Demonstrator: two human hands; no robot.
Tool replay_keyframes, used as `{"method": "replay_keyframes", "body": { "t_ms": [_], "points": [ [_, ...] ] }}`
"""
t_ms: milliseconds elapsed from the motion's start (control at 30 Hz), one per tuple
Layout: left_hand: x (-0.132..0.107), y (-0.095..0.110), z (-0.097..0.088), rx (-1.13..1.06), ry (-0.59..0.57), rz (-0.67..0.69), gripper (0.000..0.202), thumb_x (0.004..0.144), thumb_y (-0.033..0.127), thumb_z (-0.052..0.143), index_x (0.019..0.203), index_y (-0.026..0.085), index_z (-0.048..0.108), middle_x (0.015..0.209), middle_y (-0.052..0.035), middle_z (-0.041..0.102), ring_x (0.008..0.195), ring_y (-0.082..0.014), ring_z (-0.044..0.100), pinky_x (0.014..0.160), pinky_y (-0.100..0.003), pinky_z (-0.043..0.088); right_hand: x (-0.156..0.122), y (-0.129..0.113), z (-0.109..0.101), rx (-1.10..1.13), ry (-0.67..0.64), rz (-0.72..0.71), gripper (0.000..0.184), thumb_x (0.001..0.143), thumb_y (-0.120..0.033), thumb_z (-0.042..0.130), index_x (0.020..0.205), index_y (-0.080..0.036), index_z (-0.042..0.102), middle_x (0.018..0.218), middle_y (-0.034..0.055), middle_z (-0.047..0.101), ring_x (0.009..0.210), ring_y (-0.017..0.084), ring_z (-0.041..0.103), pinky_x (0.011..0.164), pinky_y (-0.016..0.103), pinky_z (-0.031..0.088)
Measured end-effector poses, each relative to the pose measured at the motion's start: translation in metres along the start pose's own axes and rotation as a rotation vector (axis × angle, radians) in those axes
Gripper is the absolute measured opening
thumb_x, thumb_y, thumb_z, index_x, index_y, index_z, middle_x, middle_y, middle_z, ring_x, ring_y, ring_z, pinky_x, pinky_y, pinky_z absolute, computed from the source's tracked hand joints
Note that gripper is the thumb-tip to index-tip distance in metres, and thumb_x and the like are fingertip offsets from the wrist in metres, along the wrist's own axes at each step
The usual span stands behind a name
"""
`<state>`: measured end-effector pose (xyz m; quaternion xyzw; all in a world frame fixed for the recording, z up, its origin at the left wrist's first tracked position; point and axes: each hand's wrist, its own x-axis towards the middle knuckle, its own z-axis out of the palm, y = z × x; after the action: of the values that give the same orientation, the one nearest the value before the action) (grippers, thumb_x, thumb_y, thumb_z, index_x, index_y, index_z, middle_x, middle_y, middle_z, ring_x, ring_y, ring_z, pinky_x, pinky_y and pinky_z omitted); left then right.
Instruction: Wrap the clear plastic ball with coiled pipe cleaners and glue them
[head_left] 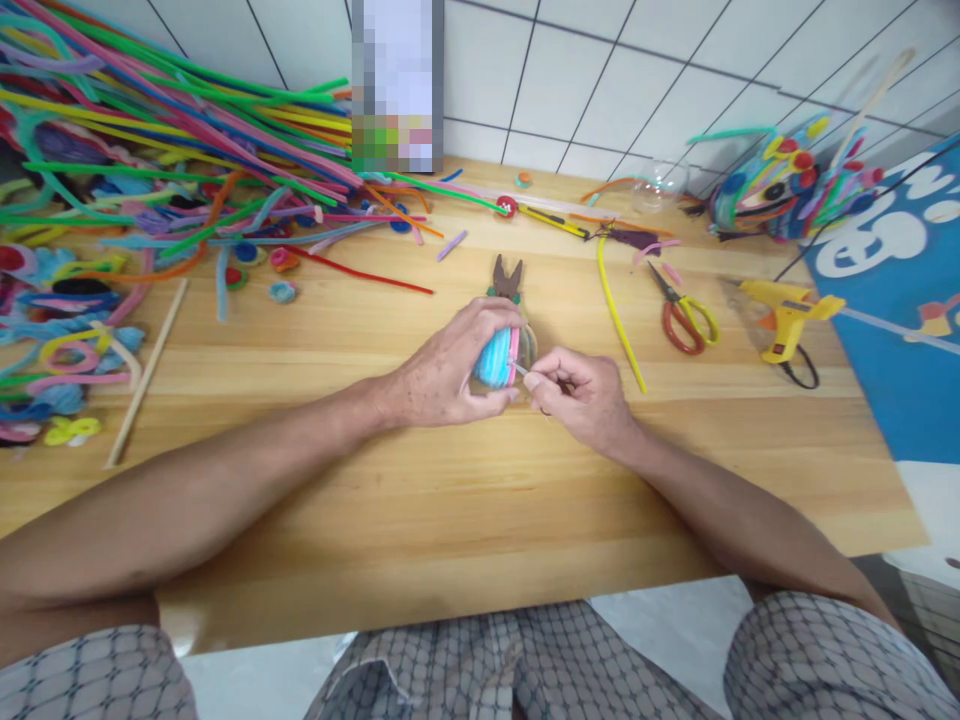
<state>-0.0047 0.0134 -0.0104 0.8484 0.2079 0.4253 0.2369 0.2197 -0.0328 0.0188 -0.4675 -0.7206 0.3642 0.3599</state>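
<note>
The wooden table [480, 520] carries everything, and its near half lies bare in front of the person. At ten o'clock from the hands sprawls the heap of pipe cleaners [150, 150], with loose ends reaching toward the middle; a sweep of the left forearm could drag some of them along. The left hand [442, 370] sits at the table's centre with its grip wrapped around the blue coil [493, 360], which has a pink band on its right edge. The right hand [581, 395], just beside it at four o'clock, has its grip pinched together on the strand end [519, 370], which sticks out of the coil. The glue gun [787, 310] lies at three o'clock, well apart, and the scissors [686, 315] lie between it and the hands, so a careless reach that way could meet blade or nozzle. The pliers [506, 278] rest at twelve o'clock, just behind the left fingers. The likeliest trouble seems to be at the coil itself: if the left grip slackens, the wound turns may spring loose, and a hard tug on the thin strand could slip it from the pinch or prick a fingertip with its wire core.
</note>
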Motion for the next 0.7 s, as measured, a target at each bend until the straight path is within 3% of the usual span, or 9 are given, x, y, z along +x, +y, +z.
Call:
{"method": "replay_keyframes", "body": {
  "t_ms": [400,700],
  "points": [
    [-0.0009,-0.0015,0.0011,0.06,-0.026,-0.011,0.065,0.087,0.024,0.075,0.144,0.023,0.045,0.138,-0.0163,0.062,0.14,-0.0337,0.058,0.114,-0.057,0.055,0.001,-0.0039,0.0005,0.024,-0.002,0.036,0.021,0.091,-0.031,0.067,0.073,-0.022,0.063,0.053,-0.0044,0.062,0.044,0.008,0.047,0.046,0.023,0.033],
    [-0.0024,-0.0046,0.0036,0.027,-0.002,-0.015,0.07,0.085,0.035,0.085,0.142,0.024,0.046,0.14,-0.0171,0.061,0.14,-0.0352,0.059,0.113,-0.056,0.054,0.0014,-0.0035,0.0013,0.04,-0.003,0.035,0.02,0.091,-0.03,0.066,0.073,-0.022,0.062,0.053,-0.0049,0.061,0.044,0.008,0.047,0.045,0.023,0.033]
  ]
}}
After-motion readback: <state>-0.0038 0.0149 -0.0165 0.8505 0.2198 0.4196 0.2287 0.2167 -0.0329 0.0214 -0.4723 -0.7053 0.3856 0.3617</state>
